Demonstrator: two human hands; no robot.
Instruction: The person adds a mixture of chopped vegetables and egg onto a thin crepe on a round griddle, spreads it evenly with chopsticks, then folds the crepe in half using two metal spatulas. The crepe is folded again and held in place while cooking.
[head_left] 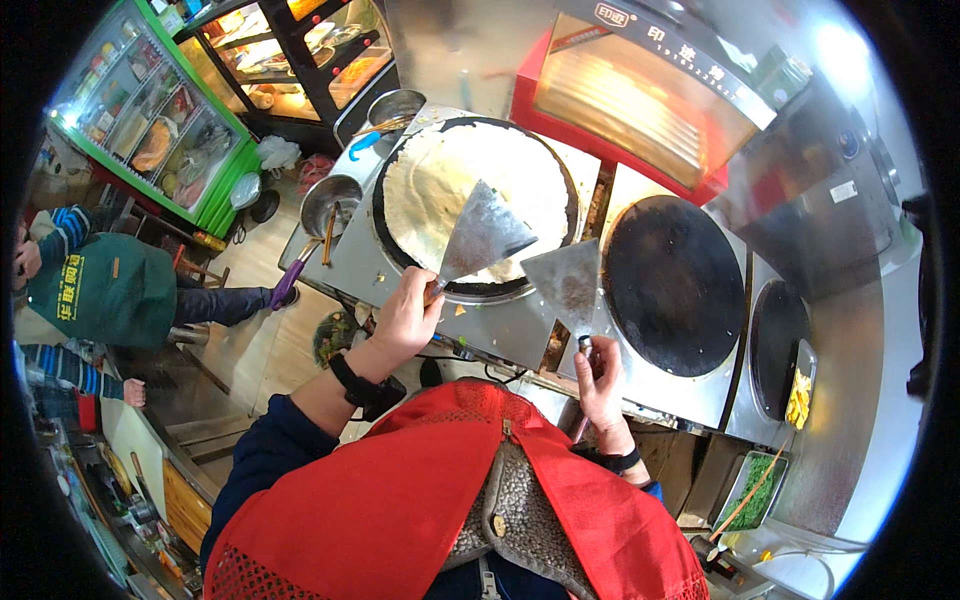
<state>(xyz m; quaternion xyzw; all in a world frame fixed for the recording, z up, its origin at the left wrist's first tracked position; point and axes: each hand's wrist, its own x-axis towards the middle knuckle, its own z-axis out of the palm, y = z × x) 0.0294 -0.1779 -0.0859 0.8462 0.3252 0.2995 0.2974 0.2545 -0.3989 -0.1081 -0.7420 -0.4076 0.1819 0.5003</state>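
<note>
A large pale crepe [435, 185] spreads over the round black griddle [382, 230] in front of me. My left hand [405, 320] is closed round the handle of a wide triangular metal spatula [478, 232]. Its blade lies over the crepe's near right part and hides what is under it. My right hand [600, 385] grips a second triangular spatula [570, 283], whose blade is over the steel counter between this griddle and a bare dark griddle [675, 285] on the right. I cannot tell whether either blade touches the surface below.
Two metal pots [322, 205] with utensils stand left of the crepe. A red-framed, lit display case [640, 100] rises behind. At right are a third griddle [775, 340], a tray of yellow strips [798, 400] and chopped greens [752, 492]. A person in a green apron [110, 285] stands left.
</note>
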